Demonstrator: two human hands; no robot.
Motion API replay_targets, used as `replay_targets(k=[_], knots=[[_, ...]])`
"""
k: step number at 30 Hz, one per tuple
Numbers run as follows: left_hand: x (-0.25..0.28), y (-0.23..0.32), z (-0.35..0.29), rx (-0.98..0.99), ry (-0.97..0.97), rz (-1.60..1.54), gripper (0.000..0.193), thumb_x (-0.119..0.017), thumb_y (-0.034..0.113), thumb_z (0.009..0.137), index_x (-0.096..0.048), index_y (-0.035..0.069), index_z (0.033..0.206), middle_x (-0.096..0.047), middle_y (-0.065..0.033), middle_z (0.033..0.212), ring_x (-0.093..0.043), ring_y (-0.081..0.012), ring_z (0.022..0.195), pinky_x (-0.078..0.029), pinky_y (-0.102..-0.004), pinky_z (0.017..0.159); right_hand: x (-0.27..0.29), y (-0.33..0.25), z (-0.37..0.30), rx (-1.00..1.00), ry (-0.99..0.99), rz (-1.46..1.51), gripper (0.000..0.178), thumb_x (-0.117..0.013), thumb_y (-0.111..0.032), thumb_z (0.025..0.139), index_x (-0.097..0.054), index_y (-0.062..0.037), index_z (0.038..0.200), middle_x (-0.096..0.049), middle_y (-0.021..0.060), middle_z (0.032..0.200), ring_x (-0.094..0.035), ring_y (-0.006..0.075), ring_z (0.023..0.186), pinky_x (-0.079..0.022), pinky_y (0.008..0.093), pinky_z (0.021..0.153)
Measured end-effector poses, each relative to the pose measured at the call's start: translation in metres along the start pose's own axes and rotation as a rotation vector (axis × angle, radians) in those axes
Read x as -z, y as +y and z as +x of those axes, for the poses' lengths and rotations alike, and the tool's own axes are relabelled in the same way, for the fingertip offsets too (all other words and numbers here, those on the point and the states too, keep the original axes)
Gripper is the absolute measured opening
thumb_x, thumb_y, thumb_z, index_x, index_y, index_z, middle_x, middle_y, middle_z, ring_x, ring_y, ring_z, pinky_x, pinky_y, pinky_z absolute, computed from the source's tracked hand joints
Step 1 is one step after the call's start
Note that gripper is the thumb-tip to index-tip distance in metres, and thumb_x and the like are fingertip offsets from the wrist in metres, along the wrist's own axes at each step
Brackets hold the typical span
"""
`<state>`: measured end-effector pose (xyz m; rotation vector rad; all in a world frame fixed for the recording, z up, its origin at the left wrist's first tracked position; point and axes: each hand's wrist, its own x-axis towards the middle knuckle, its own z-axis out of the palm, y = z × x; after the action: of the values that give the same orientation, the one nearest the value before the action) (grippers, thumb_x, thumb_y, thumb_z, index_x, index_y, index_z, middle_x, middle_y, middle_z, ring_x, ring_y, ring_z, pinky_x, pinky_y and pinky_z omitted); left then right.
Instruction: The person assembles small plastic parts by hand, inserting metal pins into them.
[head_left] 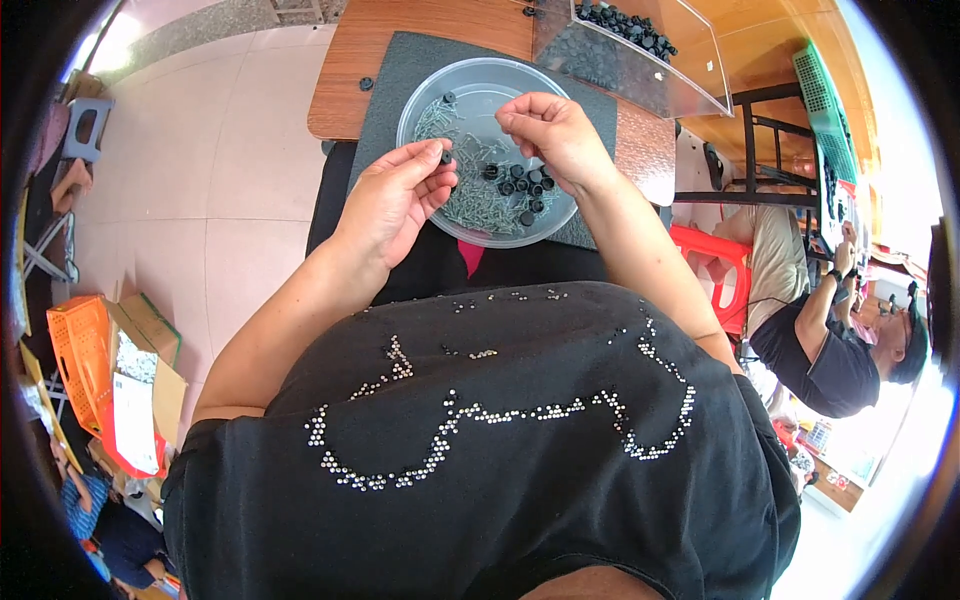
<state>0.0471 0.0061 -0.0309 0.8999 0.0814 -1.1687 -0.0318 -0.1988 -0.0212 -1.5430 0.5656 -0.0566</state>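
Note:
A round grey-clear plastic basin (492, 240) stands in front of me. Small silvery screws (470, 208) are strewn across its bottom. Several short round black knobs (520, 183) lie in a cluster at its right side. Over the left rim, my left hand (392, 200) holds one black knob (446, 157) between thumb and fingers, palm turned partly up. My right hand (562, 142) is above the right part of the basin, thumb and forefinger pinched together. Whatever it may hold is too small to make out. The two hands are apart.
The basin rests on a dark grey mat (385, 105) on a wooden table (345, 70). Behind it is a clear box (700, 80) of black knobs. A red stool (735, 285) and a seated person (820, 335) are at right. A carton (165, 375) and orange crate (75, 345) stand at left.

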Motion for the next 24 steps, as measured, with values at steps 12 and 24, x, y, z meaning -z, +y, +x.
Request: replay_targets(k=[12,24], knots=[[-0.007,0.0,-0.005,0.053,-0.113,-0.229,0.019,-0.054,0.015,0.092,-0.057,0.001,0.104,-0.059,-0.0062,0.094,-0.058,-0.0107,0.084,-0.05,-0.0213,0.078,-0.045,-0.015,-0.037,0.15,-0.103,0.157,0.007,-0.064,-0.011,0.086,-0.061,-0.005,0.085,-0.06,-0.0012,0.075,-0.048,0.0033,0.062,-0.039,0.0174,0.055],[-0.011,-0.003,-0.008,0.082,-0.081,-0.209,0.016,-0.056,0.017,0.091,-0.058,0.003,0.1,-0.06,-0.0027,0.092,-0.058,-0.0083,0.081,-0.051,-0.0186,0.073,-0.052,-0.016,-0.045,0.42,0.136,-0.395,0.01,-0.068,-0.005,0.078,-0.06,-0.0002,0.077,-0.06,0.0058,0.069,-0.059,0.0115,0.067,-0.046,0.0247,0.059]])
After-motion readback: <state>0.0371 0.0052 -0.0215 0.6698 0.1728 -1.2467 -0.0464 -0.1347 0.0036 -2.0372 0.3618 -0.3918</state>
